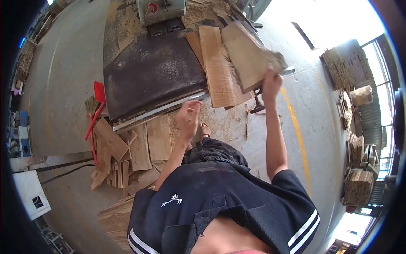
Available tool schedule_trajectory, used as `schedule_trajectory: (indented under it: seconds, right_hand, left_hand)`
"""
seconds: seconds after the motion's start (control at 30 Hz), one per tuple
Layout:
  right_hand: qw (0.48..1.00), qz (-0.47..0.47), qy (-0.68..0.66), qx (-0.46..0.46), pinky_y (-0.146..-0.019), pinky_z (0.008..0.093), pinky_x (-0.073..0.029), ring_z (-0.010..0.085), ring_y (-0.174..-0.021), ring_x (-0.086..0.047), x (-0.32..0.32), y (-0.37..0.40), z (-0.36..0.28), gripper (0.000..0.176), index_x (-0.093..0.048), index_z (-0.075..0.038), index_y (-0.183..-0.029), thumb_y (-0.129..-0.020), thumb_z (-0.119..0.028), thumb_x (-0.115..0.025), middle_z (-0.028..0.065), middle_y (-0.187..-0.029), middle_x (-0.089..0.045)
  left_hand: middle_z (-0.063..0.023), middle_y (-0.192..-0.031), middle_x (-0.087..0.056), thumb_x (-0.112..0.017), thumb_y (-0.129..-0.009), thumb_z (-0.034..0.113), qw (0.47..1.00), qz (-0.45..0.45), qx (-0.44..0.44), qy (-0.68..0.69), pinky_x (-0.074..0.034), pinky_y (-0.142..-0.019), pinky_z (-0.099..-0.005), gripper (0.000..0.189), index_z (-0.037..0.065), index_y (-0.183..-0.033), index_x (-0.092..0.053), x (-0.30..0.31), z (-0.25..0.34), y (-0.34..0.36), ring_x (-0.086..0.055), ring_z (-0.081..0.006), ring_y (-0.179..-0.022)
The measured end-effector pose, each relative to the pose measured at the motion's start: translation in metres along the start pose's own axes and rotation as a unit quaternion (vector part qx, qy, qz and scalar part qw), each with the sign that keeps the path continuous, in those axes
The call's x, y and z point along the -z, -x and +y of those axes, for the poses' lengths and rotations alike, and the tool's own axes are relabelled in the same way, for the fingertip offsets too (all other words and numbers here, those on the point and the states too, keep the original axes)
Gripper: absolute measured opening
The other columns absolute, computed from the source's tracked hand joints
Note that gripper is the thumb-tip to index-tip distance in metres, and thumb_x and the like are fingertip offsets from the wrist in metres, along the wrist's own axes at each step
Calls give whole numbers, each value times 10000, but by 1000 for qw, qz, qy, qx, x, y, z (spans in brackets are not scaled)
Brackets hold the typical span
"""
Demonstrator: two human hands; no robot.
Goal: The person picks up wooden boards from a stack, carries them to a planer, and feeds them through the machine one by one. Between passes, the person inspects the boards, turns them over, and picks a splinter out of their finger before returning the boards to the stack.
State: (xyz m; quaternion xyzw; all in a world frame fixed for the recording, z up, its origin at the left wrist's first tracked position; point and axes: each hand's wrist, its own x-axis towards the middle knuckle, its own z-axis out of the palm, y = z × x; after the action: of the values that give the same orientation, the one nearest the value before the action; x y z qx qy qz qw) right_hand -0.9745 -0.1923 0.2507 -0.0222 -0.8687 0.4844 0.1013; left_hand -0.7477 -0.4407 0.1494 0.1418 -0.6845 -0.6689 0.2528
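Sawdusty workshop floor [67,84] lies below; the right hand [271,84] has its grip closed on the lower end of a thick board [247,53], tilted above planks [218,70] on the counter [148,72]. The left hand [189,118] hangs open. The board looks stiff, heavyish and splintery, best grasped by its edges.

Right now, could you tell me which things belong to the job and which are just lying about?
In hand: thick board in right hand; left hand open, empty; planks on machine table.
Lying about: floor offcuts; red shovel; wood stacks.

Woodworking shop, saw table [148,72], stacked planks [357,186]
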Motion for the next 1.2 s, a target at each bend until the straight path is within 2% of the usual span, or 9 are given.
schedule_trajectory:
  seconds: [0.1, 0.37, 0.67, 0.87, 0.93, 0.97, 1.0, 1.07, 1.2]
  right_hand:
    - [926, 56, -371, 47, -744, 338, -547, 135, -869, -689, 8, 39, -28, 267, -715, 44, -1053, -1008, -220, -709, 64, -984, -735]
    - [830, -83, -532, -145, -930, 369, -571, 195, -1047, -704, -35, 124, -19, 282, -671, 39, -1202, -1010, -167, -673, 100, -1166, -722]
    - [681, -313, -587, -307, -1004, 399, -576, 235, -1105, -713, -158, 210, 15, 269, -659, 34, -1241, -1035, -137, -652, 124, -1190, -733]
    - [554, -526, -440, -472, -950, 407, -585, 302, -1043, -751, -185, 191, 16, 320, -645, -13, -1302, -1069, -233, -633, 185, -1166, -758]
    - [785, -602, -76, -127, -986, 435, -573, 340, -1023, -761, -159, 195, -24, 367, -659, 4, -1270, -1026, -268, -692, 216, -1133, -767]
    - [845, -533, -2, 46, -1030, 463, -552, 398, -1132, -719, -159, 192, -26, 415, -662, 22, -1279, -974, -250, -731, 258, -1215, -729]
    - [847, -530, -3, 46, -1030, 463, -552, 398, -1132, -719, -164, 187, -26, 415, -662, 22, -1279, -974, -250, -731, 258, -1215, -729]
    - [913, -238, -27, 330, -1158, 511, -450, 415, -1371, -581, -188, 165, -26, 493, -605, 66, -1377, -961, -167, -730, 313, -1411, -613]
    - [926, -171, 87, 325, -1219, 521, -372, 473, -1471, -442, -248, 128, -24, 599, -536, 56, -1464, -968, -223, -723, 329, -1553, -479]
  left_hand:
    - [-81, -1207, -743, -752, -993, 289, 995, -44, -75, -39, -485, -928, -308, 328, 51, -1213, -710, -3, 50, -4, -669, -167, -1112]
    - [-324, -1625, -356, -999, -576, 580, 965, -84, -108, -225, -300, -1262, -518, 1365, -73, -1582, -347, 3, 104, -3, -323, -477, -1536]
    - [-377, -1500, -512, -1047, -476, 507, 943, 5, -46, -329, -354, -1239, -536, 1412, -190, -1514, -391, 66, 31, -5, -348, -533, -1521]
    - [-303, -1516, -554, -988, -570, 471, 814, -66, -100, -568, -243, -1281, -577, 1290, -154, -1538, -409, 110, -4, -45, -257, -464, -1591]
    - [-306, -1540, -530, -972, -577, 482, 838, -61, -108, -531, -224, -1285, -593, 1276, -139, -1544, -419, 118, -18, -54, -241, -419, -1610]
    - [-306, -1547, -523, -965, -591, 494, 855, -66, -111, -503, -225, -1282, -597, 1268, -136, -1547, -419, 120, -22, -58, -245, -412, -1610]
    - [-305, -1554, -516, -957, -605, 506, 871, -69, -113, -472, -225, -1279, -601, 1261, -132, -1550, -419, 121, -25, -62, -249, -405, -1611]
    - [-299, -1554, -520, -948, -615, 526, 872, -68, -123, -470, -228, -1277, -599, 1256, -130, -1550, -424, 120, -31, -74, -261, -400, -1608]
    - [-286, -1548, -534, -930, -620, 578, 863, -52, -138, -483, -239, -1265, -605, 1267, -131, -1545, -434, 106, -41, -94, -300, -401, -1594]
